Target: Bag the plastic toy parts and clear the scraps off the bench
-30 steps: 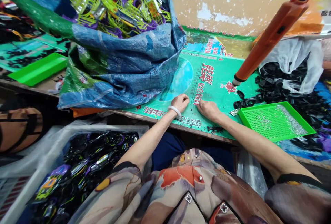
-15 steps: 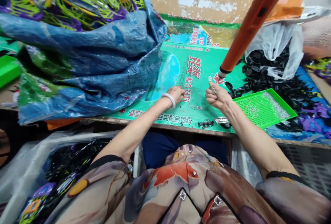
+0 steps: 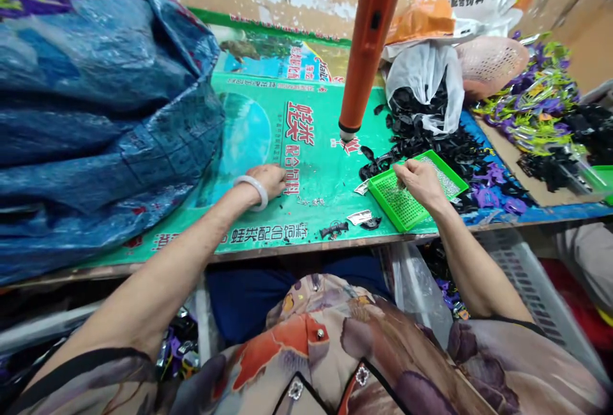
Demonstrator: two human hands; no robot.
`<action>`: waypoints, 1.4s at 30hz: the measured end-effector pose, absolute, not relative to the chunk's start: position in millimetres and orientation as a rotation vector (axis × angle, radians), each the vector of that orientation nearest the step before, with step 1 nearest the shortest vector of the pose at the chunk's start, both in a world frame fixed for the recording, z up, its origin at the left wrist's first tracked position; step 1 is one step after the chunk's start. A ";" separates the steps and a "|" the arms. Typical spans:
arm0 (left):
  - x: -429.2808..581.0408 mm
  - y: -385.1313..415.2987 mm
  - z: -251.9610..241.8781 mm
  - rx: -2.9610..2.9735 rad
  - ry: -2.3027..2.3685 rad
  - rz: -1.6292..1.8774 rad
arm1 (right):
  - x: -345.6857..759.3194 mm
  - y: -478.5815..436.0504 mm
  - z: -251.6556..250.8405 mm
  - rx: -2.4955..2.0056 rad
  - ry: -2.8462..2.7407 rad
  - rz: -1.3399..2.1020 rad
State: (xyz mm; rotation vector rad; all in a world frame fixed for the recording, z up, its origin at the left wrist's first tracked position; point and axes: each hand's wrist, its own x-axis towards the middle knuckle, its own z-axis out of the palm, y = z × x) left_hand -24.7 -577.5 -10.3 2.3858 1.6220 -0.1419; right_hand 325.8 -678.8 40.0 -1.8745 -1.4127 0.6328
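Observation:
My left hand, a pale bangle on its wrist, rests curled on the green printed sheet covering the table; whatever its fingers hold is hidden. My right hand is over the green perforated tray, fingertips pinched down among small silvery bits in it. An orange power screwdriver hangs above the sheet between my hands, tip down. Small black and silver parts lie near the table's front edge.
A large blue woven sack fills the left of the table. A pile of black plastic parts with a white bag lies behind the tray. Purple and yellow-green pieces and a pink basket sit at the right.
My right hand has moved right from the sheet's middle onto the green tray. My view has swung to the right; the left hand stays in place on the sheet.

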 end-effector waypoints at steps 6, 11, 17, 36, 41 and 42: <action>-43.7 -578.0 -16.2 2.171 1.573 0.257 | 333.3 -688.5 55.5 -1.949 -1.603 0.520; -49.8 -597.0 -9.2 1.699 1.616 0.594 | 341.6 -687.8 34.6 -2.020 -1.665 0.284; -48.2 -620.0 -3.2 0.974 1.452 0.904 | 331.8 -686.3 17.5 -2.354 -1.828 -0.027; -29.0 -654.8 -4.6 0.973 1.240 0.791 | 181.3 -671.5 -6.8 -1.860 -2.556 0.429; -18.4 -652.4 -7.0 1.501 1.314 0.649 | 171.4 -668.4 -14.5 -1.830 -2.578 0.461; -15.0 -652.0 -7.7 1.626 1.320 0.621 | 168.5 -668.2 -14.5 -1.808 -2.572 0.481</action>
